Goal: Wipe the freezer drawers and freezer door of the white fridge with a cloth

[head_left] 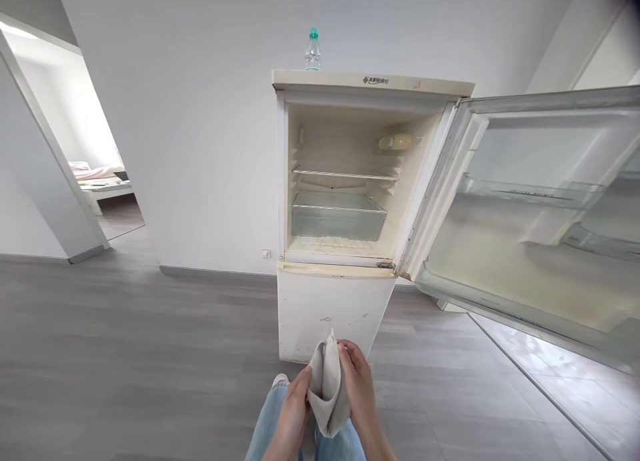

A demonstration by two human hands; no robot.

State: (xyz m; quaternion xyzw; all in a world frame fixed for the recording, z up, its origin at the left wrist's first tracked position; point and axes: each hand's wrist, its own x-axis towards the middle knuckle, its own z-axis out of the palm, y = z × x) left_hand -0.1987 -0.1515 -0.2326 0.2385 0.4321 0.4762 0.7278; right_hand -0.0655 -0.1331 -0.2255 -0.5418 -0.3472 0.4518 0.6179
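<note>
Holding a folded grey cloth [329,389] up between them, the left hand [296,404] and the right hand [361,385] are both partly curled, each pinching one side of it. The cloth is above the legs [269,414] in blue jeans, in front of the fridge [325,297]. It looks soft, thin and light, so it should bend easily and not break. It is likely not slippery. The side edges seem the best place to grip. Past it, the fridge door [530,247] stands wide open, with a clear drawer [335,222] inside. A bottle [313,55] sits on top.
</note>
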